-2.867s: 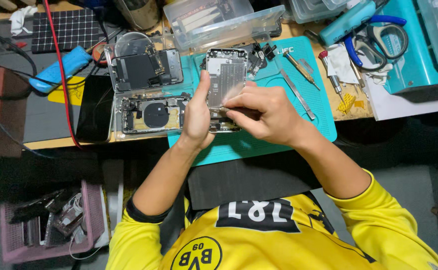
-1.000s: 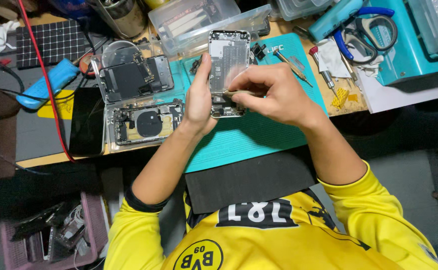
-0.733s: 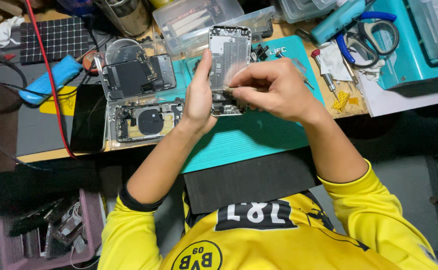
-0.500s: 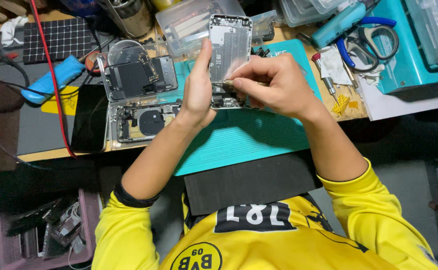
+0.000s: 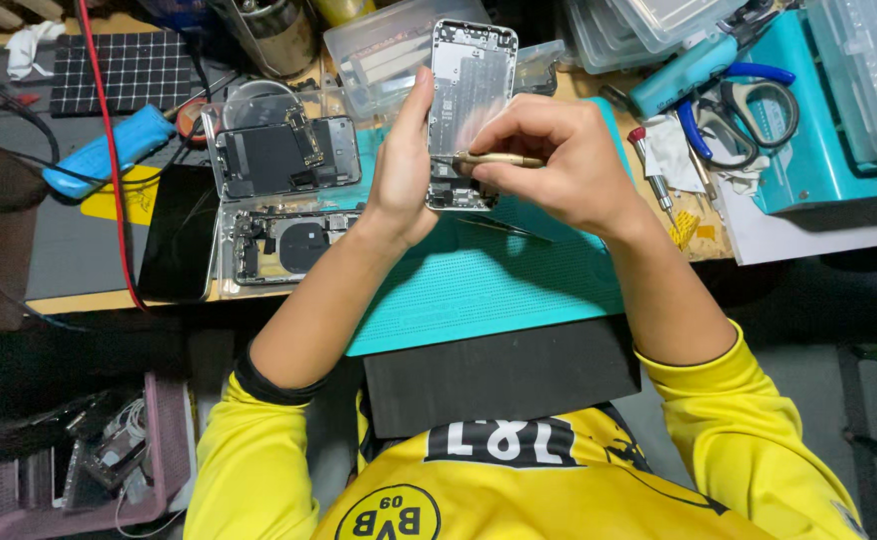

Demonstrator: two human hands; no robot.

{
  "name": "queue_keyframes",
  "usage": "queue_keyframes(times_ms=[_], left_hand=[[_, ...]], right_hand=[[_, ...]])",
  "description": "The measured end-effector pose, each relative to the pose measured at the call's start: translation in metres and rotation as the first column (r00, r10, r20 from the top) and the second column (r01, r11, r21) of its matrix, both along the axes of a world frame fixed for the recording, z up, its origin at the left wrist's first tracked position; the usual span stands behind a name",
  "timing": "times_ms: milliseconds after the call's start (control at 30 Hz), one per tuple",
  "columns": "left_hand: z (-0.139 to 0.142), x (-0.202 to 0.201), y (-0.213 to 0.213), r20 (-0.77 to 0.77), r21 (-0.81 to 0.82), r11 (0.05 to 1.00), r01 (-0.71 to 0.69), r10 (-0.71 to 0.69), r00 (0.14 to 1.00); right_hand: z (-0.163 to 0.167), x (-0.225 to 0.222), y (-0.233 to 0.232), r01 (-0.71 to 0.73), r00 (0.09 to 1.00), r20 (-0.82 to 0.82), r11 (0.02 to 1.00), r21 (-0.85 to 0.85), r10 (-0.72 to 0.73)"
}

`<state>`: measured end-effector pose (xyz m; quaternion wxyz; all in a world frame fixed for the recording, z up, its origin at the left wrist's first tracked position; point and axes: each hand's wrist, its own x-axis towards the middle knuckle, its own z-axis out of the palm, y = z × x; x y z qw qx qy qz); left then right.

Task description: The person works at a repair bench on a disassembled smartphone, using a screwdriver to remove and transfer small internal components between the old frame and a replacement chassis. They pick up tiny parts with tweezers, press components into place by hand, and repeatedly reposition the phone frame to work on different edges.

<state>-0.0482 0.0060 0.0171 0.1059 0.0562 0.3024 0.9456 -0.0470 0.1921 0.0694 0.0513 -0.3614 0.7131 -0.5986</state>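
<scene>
My left hand (image 5: 401, 170) grips the left edge of an opened silver phone housing (image 5: 471, 75), holding it upright above the teal work mat (image 5: 499, 285). My right hand (image 5: 559, 160) pinches a slim brass-coloured tool (image 5: 499, 159) whose tip points left into the lower part of the housing. Dark tweezers (image 5: 504, 229) lie on the mat just below my right hand.
Two dismantled phone bodies (image 5: 284, 155) lie left of the mat beside a black screen panel (image 5: 177, 232). Clear plastic boxes (image 5: 399, 45), screwdrivers (image 5: 654, 170), scissors (image 5: 734, 105) and a teal box (image 5: 809, 150) crowd the back and right. A pink basket (image 5: 59, 470) of parts sits low left.
Both hands lifted the phone housing off the mat and raised it farther from me. My right hand stays at its lower part with the tool.
</scene>
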Motion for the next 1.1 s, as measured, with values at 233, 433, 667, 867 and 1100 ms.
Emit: queue_keyframes(times_ms=[233,433,667,867,1100], left_hand=[[-0.0052,0.0003,-0.0045,-0.106,-0.013,0.998,0.066,-0.067,0.992],[-0.0054,-0.0021,-0.0055,-0.130,-0.029,0.997,0.065,-0.068,0.989],[-0.0007,-0.0003,-0.0046,-0.105,-0.075,0.996,0.047,-0.055,0.993],[-0.0010,-0.0026,-0.0033,-0.068,-0.014,0.999,0.033,-0.034,0.997],[-0.0017,-0.0007,-0.0067,-0.188,-0.042,0.991,0.125,-0.131,0.973]], right_hand=[[0.0003,0.0007,-0.0031,0.097,0.994,0.041,0.983,0.155,-0.104],[-0.0016,0.0013,-0.0032,0.087,0.991,0.095,0.988,0.127,-0.099],[-0.0041,0.0007,-0.0013,0.070,0.996,0.053,0.992,0.105,-0.076],[-0.0062,0.0007,-0.0013,0.050,0.999,-0.012,0.995,0.086,-0.049],[-0.0024,0.0043,-0.0068,0.125,0.982,0.118,0.973,0.195,-0.149]])
